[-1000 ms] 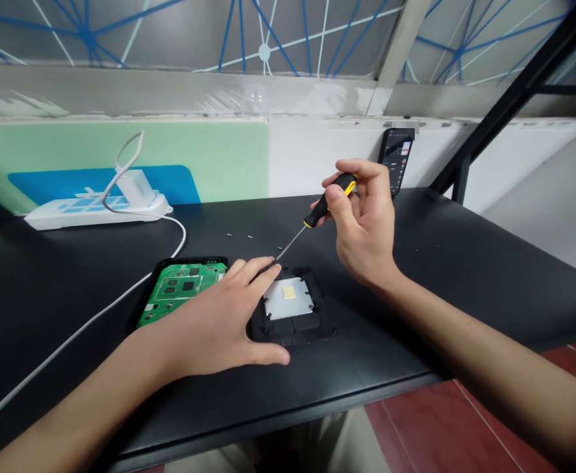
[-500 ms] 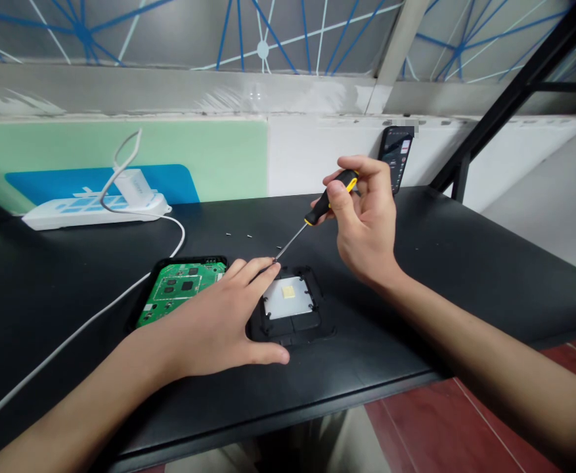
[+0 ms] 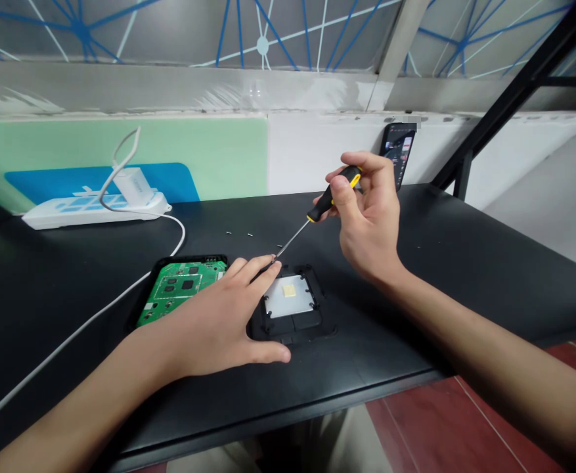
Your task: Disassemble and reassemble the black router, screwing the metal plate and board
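My right hand (image 3: 366, 210) is closed around the black and yellow handle of a screwdriver (image 3: 321, 205). Its shaft slants down to the left, and the tip ends by the fingertips of my left hand (image 3: 219, 328). That hand lies palm down with its thumb apart, over the left side of a black plastic cover (image 3: 303, 322). A silvery metal plate (image 3: 297, 304) with a small pale yellow pad (image 3: 288, 290) sits in the cover. Left of it, a green circuit board (image 3: 174, 287) rests in a black housing, partly hidden by my left hand. What the screwdriver tip touches is too small to tell.
Several tiny screws (image 3: 249, 234) lie on the black table (image 3: 416, 289) behind the cover. A white power strip (image 3: 95, 210) with a plugged-in charger (image 3: 134, 186) stands at the back left, its white cable (image 3: 85, 323) trailing forward. A phone (image 3: 398, 148) leans on the wall.
My right hand and the screwdriver handle have shifted very slightly to the right. The left hand stays in place on the cover.
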Available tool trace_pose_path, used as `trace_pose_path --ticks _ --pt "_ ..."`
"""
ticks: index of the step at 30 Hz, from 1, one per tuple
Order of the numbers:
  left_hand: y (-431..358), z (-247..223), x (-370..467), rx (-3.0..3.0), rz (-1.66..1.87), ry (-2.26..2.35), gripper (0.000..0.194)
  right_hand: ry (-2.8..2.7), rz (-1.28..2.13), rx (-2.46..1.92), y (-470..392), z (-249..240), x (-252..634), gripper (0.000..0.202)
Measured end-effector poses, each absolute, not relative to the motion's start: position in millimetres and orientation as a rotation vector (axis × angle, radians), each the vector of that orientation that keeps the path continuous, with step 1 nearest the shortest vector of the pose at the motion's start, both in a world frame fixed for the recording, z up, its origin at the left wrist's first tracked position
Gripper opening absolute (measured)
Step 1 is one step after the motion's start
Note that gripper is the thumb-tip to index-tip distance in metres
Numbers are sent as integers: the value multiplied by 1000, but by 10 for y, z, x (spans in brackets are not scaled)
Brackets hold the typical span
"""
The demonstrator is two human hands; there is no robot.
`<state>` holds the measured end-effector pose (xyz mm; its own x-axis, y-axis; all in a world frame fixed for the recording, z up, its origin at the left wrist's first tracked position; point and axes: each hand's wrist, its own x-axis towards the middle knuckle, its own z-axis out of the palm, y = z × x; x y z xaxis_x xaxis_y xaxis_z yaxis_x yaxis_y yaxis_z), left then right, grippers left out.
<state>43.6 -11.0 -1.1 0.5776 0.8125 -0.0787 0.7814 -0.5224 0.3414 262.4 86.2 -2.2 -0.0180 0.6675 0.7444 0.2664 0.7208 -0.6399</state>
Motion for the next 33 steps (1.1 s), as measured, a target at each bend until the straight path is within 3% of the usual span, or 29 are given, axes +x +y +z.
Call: trace_pose_path --ticks 8,18,21,33 --pt "-129 -14 447 2387 133 1389 114 -1563 293 -604 1132 -140 2725 32" --pt "-120 -14 423 2393 292 1300 85 -1623 284 -502 1003 -69 2698 36" --pt "-112 -2 434 2414 295 1279 90 -1643 252 -455 870 -3 2662 41" --pt "-103 6 445 2444 256 1302 96 -1700 249 -405 667 33 2606 27"
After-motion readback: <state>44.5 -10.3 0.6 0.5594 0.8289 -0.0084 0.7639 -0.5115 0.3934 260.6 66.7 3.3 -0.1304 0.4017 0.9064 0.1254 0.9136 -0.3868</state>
